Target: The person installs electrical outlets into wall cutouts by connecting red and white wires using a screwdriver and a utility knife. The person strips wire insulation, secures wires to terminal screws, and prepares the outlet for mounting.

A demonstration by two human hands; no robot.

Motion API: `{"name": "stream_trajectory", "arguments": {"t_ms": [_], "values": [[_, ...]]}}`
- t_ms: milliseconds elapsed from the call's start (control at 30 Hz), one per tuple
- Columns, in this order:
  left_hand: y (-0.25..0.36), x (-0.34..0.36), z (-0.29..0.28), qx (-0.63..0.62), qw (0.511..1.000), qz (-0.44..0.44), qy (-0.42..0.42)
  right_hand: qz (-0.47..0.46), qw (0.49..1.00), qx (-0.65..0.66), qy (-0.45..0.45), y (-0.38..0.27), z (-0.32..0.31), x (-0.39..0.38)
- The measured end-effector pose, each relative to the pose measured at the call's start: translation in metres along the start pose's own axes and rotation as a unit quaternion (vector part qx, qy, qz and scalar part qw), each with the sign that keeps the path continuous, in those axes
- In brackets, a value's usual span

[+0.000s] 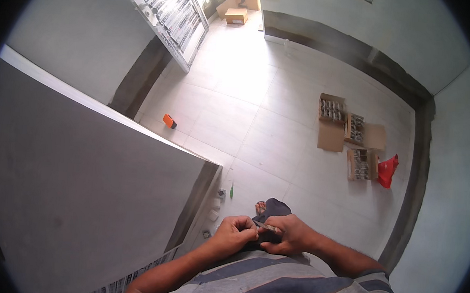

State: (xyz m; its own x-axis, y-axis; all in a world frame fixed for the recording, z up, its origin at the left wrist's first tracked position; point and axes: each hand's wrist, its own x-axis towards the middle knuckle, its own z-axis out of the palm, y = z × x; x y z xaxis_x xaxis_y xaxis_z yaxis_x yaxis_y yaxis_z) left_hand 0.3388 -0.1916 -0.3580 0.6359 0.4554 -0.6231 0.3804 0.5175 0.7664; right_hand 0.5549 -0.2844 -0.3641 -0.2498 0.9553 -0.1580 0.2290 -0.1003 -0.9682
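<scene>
Both of my hands are held close together in front of my striped shirt, low in the view. My left hand [236, 232] is closed in a pinch; whatever lies between its fingertips is too small to make out. My right hand [294, 235] is wrapped round a slim tool with a metal tip [265, 226], which points toward the left fingertips. Its exact kind does not show, as the fingers cover much of it. On the floor beyond my left hand lies a green-handled screwdriver [232, 192].
Small white and grey pieces [215, 204] lie along the wall's end at left. An orange and black object [169, 121] sits farther off. Open cardboard boxes [331, 136] of wrapped items and a red bag [387, 172] are at right. A wrapped door panel [170, 19] stands far left.
</scene>
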Motion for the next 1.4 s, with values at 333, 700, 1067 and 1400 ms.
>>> {"name": "stream_trajectory", "arguments": {"t_ms": [333,700,1067,1400], "values": [[0.033,0.009,0.001,0.194,0.973,-0.054,-0.11,0.069,0.996,0.06,-0.018,0.002,-0.006,-0.007],[0.024,0.008,0.0,0.198,0.975,0.031,-0.096,0.017,1.0,-0.015,0.017,-0.001,-0.006,-0.015],[0.02,-0.001,-0.01,0.132,0.982,0.047,-0.129,0.057,0.993,0.086,0.051,0.009,0.006,-0.042],[0.037,-0.003,0.011,0.378,0.891,0.232,-0.098,0.124,0.987,0.106,0.014,0.018,-0.005,-0.042]]}}
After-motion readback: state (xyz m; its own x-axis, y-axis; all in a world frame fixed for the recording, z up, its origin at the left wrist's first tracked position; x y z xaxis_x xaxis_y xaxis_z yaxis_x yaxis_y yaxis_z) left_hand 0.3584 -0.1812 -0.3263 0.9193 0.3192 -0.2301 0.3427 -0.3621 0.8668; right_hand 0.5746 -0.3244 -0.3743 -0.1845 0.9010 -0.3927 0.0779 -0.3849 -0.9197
